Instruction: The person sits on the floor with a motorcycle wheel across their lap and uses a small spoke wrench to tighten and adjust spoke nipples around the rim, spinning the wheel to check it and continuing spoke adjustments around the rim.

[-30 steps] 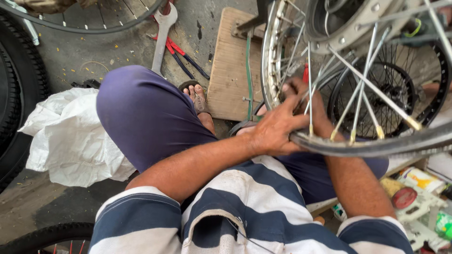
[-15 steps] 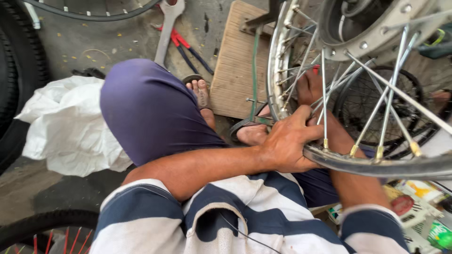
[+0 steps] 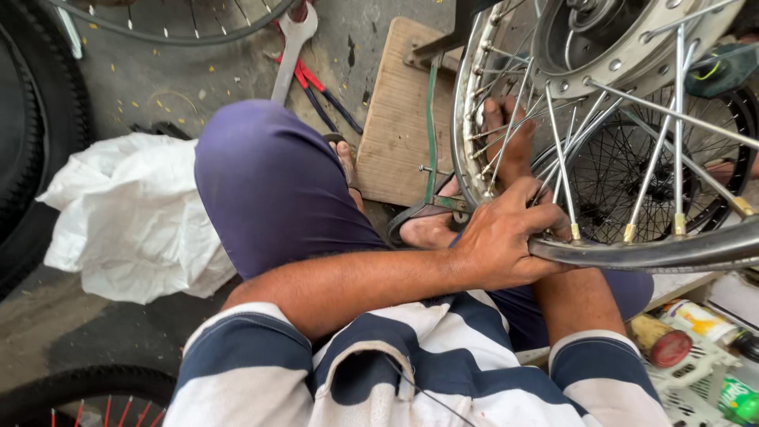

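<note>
Two hands work at one spoked wheel [image 3: 632, 253], whose silver rim arcs just above the person's lap at the right. Nearest the camera is the navy and white striped shirt [image 3: 411, 372], and both forearms run out from it. Left hand [image 3: 506, 241] is curled tight over the near part of the rim, fingers wrapped onto the metal beside brass nipples. Right hand [image 3: 510, 142] reaches up behind the spokes inside the wheel; whether it grips anything I cannot tell, since the spokes cross in front of it. One raised knee in purple shorts [image 3: 277, 190] sits left of the arms, with one sandalled foot [image 3: 427, 225] below the rim. At lower right, one white basket [image 3: 696, 379] holds a few cans and bottles. One crumpled white plastic bag [image 3: 134, 213] lies on the concrete to the left. Further out, one wooden board [image 3: 395, 119] lies under the wheel stand, one spanner [image 3: 291, 47] and one pair of red-handled pliers [image 3: 316, 87] rest beside it, and one black tyre [image 3: 24, 142] curves along the left edge
</note>
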Demonstrator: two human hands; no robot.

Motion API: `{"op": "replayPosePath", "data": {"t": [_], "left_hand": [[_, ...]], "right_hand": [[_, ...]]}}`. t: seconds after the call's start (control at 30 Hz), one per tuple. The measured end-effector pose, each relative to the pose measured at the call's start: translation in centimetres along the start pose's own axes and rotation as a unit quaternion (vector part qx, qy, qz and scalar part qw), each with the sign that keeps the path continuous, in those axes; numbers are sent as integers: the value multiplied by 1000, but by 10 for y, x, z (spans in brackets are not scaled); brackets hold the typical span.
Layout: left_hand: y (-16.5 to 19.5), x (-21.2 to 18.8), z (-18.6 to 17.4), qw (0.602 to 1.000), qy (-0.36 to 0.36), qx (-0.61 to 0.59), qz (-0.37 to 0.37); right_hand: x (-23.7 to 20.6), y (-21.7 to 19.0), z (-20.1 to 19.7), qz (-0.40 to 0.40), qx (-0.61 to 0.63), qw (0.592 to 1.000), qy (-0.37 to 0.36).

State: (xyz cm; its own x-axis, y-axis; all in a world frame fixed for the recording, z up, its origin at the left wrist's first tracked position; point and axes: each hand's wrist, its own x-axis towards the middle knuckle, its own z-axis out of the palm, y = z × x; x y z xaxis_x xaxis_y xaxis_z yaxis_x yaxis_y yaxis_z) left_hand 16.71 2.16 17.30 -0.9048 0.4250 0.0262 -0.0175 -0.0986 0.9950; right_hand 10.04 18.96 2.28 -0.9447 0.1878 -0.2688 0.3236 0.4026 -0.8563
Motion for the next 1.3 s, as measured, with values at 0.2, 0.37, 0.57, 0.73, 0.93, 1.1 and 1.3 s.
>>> {"op": "replayPosePath", "data": {"t": [0.2,0.37,0.57,0.73,0.93,1.1,1.3], "left_hand": [[-17,-9,-37,996,29,-66,53],[-49,-18,-52,996,46,49,-52],[-74,-17,-37,978,41,205,-1],[-89,-4,-34,965,11,258,40],[-96,2,-30,971,-4,237,22],[-101,-1,-30,966,-26,258,8],[-108,-3,-28,959,-23,278,43]], "right_hand": [[-26,0,-26,2,-70,996,-54],[-57,11,-72,-65,41,969,-236],[-78,19,-76,-162,-152,964,-147],[-67,15,-74,-93,-137,986,-16],[-39,29,-96,21,-221,973,69],[-39,51,-100,182,-197,955,124],[-64,80,-85,352,-156,914,130]]}}
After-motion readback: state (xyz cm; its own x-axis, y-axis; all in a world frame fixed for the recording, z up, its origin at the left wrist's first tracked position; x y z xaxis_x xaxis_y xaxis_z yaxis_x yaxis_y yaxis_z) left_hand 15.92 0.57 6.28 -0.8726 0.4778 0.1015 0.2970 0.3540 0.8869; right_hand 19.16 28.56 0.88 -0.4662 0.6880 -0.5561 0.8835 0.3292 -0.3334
